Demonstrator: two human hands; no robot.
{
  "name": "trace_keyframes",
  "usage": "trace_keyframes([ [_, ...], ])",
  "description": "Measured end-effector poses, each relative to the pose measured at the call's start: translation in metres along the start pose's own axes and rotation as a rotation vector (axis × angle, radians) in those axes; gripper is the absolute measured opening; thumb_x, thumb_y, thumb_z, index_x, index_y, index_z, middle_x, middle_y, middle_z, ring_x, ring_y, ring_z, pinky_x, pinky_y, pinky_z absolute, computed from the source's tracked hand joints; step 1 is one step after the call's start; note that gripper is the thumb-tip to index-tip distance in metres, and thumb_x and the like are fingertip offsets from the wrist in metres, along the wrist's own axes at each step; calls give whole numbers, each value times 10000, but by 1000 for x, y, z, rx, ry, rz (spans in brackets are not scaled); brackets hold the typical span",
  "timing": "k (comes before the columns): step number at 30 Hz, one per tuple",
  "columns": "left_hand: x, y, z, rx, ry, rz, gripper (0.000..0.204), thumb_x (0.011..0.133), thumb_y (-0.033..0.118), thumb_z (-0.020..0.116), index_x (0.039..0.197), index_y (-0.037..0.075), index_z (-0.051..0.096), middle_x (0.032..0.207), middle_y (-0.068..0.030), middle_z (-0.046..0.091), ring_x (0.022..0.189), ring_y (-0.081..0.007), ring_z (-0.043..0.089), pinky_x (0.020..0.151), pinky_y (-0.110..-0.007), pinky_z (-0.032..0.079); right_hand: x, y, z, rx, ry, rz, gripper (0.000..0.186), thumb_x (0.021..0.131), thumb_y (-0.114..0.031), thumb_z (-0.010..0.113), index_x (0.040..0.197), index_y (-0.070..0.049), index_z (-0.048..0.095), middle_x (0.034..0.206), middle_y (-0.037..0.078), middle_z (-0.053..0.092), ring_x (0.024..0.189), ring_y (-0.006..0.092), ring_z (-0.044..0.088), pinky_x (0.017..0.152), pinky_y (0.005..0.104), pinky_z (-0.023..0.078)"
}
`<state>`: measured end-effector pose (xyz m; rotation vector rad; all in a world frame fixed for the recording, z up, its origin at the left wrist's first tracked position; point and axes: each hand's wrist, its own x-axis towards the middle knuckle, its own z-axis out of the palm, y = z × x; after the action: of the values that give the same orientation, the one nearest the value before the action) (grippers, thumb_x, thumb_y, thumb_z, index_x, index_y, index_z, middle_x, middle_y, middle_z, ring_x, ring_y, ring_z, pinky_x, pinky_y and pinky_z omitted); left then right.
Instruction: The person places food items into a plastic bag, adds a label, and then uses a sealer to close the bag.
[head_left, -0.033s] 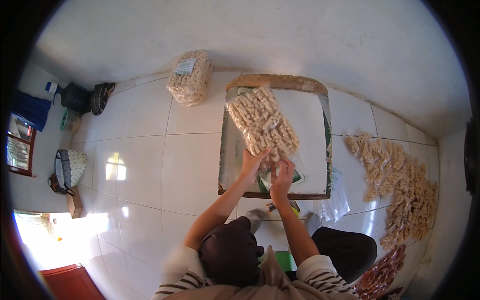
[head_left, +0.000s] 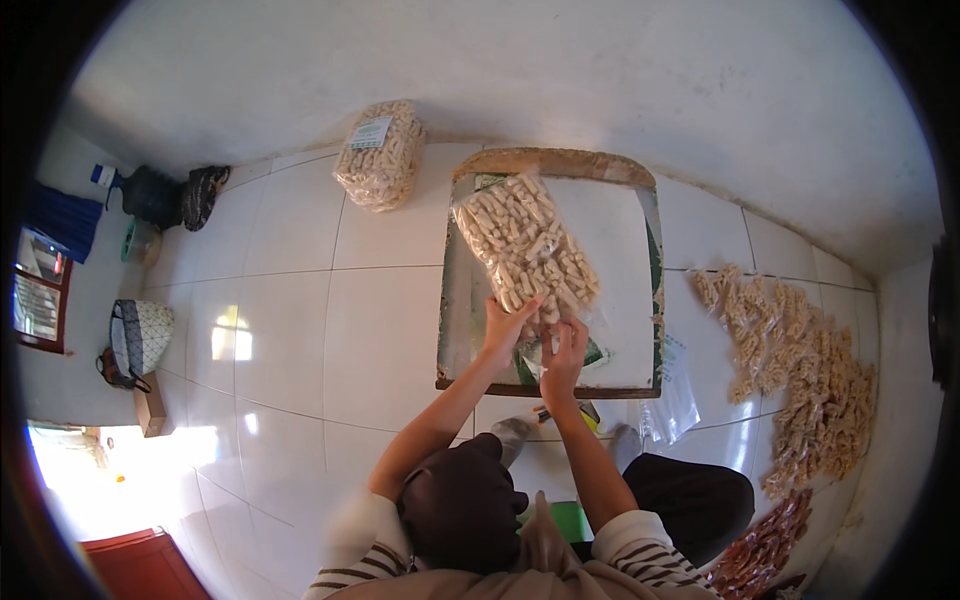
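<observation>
Seen from above, a clear bag of pale, stubby pieces [head_left: 525, 235] slants across a low white-topped bench [head_left: 615, 300], its near end between a person's two hands. We see the left hand [head_left: 509, 325] at the bag's near left side, thumb over the plastic, its grip clamped on the bag. The right hand [head_left: 565, 358] touches the near end with bent fingers, though we cannot tell whether its grip is together on the plastic or merely against it. Beyond the bench's far left corner, we find a second full bag [head_left: 395, 170] with a white label [head_left: 371, 132] standing on the tiled floor [head_left: 280, 330], near the wall [head_left: 600, 80]. To the right we note flat clear plastic bags [head_left: 675, 400] just beside the bench, a broad spread of small tan packets [head_left: 815, 380] farther off and, nearer the person, a reddish-brown pile [head_left: 765, 545]
</observation>
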<state>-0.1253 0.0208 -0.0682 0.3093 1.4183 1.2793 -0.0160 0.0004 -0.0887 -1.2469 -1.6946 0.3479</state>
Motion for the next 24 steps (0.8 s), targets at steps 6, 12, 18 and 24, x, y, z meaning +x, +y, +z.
trace_keyframes([
  [6,9,-11,-12,19,-50,91,740,717,214,797,1201,36,266,982,-88,559,789,-124,615,535,-251,519,5,3,8,282,-42,54,246,774,23,596,1008,2,525,1078,185,496,899,330,567,737,384,486],
  [12,15,3,-16,55,-246,-52,694,758,180,756,1233,46,268,1026,-89,573,767,-127,619,549,-244,522,7,14,19,50,-48,-11,243,805,-33,569,1043,-9,525,1078,188,494,940,313,546,766,358,468],
  [18,9,-21,-17,451,255,293,669,768,194,726,1297,12,359,1286,-203,389,1139,-271,457,910,-484,392,-13,-3,10,341,-133,407,238,811,48,570,1042,14,527,1079,141,452,870,262,513,765,344,433],
  [24,7,53,5,1397,-39,1066,737,779,493,628,1405,243,329,1475,-102,211,1383,-327,90,1052,-634,-31,-18,14,5,289,-101,188,397,800,43,615,1153,-3,438,1135,136,385,876,207,495,796,319,438],
])
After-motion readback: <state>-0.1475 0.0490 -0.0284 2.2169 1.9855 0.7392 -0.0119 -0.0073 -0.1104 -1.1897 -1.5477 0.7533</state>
